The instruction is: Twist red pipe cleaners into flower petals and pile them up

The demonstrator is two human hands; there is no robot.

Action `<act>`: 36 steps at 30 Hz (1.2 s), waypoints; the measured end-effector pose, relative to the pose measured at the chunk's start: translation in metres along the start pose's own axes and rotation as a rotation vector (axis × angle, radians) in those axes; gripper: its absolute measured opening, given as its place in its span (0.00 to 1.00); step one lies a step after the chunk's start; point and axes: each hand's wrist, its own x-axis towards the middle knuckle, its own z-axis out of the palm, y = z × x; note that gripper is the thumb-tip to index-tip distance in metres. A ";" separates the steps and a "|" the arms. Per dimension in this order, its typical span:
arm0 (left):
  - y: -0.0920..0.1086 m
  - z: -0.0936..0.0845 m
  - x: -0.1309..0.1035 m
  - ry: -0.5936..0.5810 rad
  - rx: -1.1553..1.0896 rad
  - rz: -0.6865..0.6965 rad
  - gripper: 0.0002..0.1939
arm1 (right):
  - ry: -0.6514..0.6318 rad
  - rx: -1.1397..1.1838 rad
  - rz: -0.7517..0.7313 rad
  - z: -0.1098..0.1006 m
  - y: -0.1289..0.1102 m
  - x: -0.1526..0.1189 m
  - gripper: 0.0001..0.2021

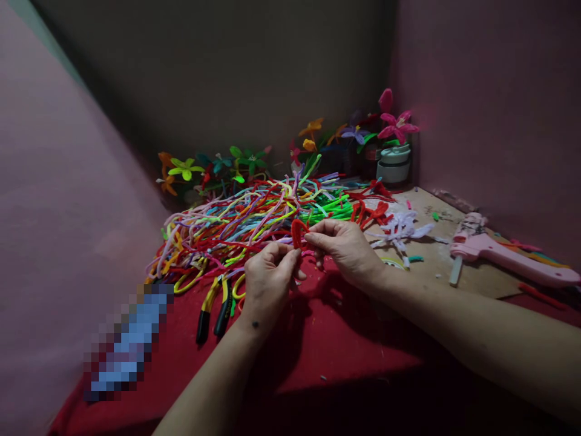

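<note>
A red pipe cleaner (298, 229), bent into a narrow loop, is held up between my two hands over the front of the table. My left hand (271, 274) pinches its lower end between thumb and fingers. From the right, my right hand (341, 247) grips the loop's side with thumb and forefinger. Just behind them spreads a large heap of coloured pipe cleaners (245, 212), with a bundle of green ones (329, 209) at its right. Black-and-yellow pliers (215, 306) lie to the left of my left hand.
A pink glue gun (512, 254) rests on a brown board (490, 275) at the right. Red and white pipe-cleaner shapes (402, 230) lie nearby. Finished flowers (254, 160) and a pale jar (393, 163) line the back. A blurred blue item (131, 339) sits at the left edge.
</note>
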 end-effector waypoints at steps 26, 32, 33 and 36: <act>0.001 -0.003 0.006 -0.230 -0.290 -0.093 0.13 | -0.155 0.258 0.246 -0.002 0.001 0.003 0.09; -0.002 -0.006 0.010 -0.325 -0.401 -0.156 0.10 | -0.171 0.389 0.298 0.001 0.001 0.001 0.09; -0.002 -0.006 0.011 -0.334 -0.433 -0.183 0.09 | -0.172 0.384 0.307 0.001 0.001 0.001 0.09; -0.006 -0.006 0.015 -0.314 -0.507 -0.284 0.07 | -0.167 0.370 0.296 0.002 -0.001 0.002 0.07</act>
